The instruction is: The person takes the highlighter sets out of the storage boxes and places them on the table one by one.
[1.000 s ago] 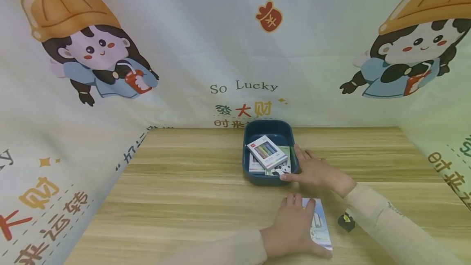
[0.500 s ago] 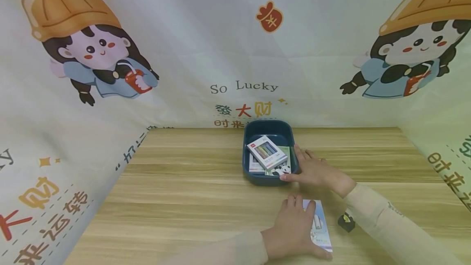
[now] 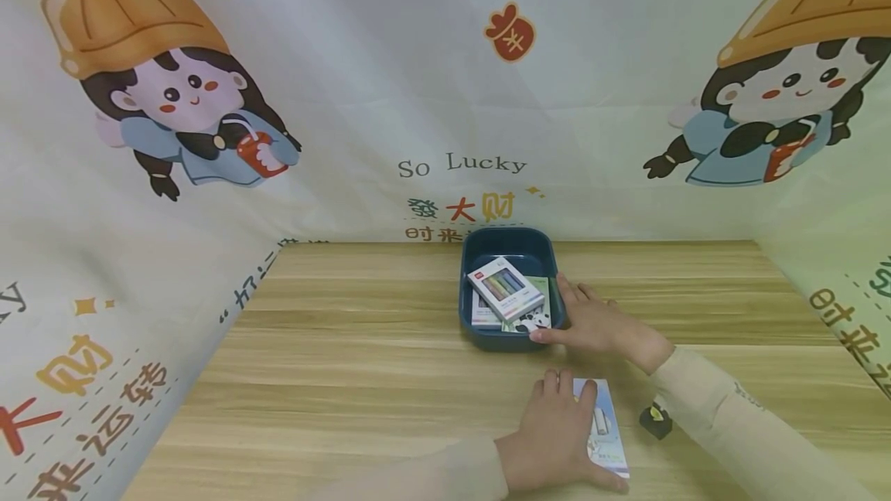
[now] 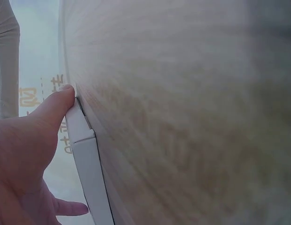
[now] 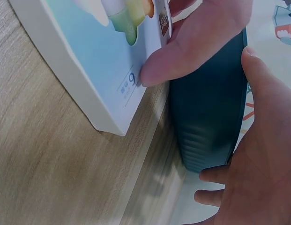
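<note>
In the head view, my left hand [image 3: 550,433] grips a flat light-blue cardboard box [image 3: 607,431] lying on the table. My thumb is at its near end and my fingers at its far side, covering part of it. The right wrist view shows the coloured print on this box [image 5: 100,61] with a finger over its edge. My right hand [image 3: 602,327] holds the right front corner of a dark blue plastic bin [image 3: 508,340], thumb over the front rim. Inside lie a white box with a window showing coloured sticks [image 3: 506,288], another similar box beneath, and a green panda-print packet [image 3: 541,288].
A small black object with a yellow mark [image 3: 656,420] shows beside my right sleeve, partly covered by it. The wood-grain table [image 3: 348,377] runs back to a printed cloth [image 3: 348,99] that hangs behind and along both sides. The bin stands near the table's back edge.
</note>
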Motion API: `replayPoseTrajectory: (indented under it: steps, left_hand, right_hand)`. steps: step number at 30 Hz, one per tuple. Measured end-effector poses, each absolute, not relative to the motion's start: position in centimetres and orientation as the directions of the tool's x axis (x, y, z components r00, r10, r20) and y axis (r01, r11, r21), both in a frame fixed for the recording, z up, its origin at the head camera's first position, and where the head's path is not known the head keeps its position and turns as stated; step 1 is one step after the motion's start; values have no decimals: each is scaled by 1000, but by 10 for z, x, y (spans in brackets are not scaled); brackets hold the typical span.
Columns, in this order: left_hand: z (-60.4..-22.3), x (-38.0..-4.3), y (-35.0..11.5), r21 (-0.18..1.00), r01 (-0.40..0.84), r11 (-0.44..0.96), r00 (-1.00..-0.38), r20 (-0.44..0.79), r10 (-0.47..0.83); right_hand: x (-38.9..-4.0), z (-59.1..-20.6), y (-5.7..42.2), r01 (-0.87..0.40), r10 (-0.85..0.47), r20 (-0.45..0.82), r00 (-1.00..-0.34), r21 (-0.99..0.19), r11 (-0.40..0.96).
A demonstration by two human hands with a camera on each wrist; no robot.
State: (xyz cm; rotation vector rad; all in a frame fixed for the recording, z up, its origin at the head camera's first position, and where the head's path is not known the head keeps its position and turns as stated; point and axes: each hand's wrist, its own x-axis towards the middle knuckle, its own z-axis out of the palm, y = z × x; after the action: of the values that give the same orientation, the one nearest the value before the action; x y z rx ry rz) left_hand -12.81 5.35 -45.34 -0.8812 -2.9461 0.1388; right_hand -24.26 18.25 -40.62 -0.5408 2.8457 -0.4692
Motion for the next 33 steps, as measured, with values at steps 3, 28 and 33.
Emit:
replayPoseTrajectory:
  steps: [3, 28, 33]
  left_hand:
    - [-455, -128, 54, -115, 540, 834, -836, 40, 547]
    - [-444, -120, 54, -127, 521, 844, -850, 12, 527]
    - [-440, -119, 55, -133, 527, 839, -849, -36, 527]
  right_hand:
    - [-243, -407, 182, -316, -383, -141, -913, -349, 882]
    - [-244, -409, 183, -314, -382, -141, -913, -355, 881]
    - [-244, -409, 183, -310, -379, -145, -914, -353, 883]
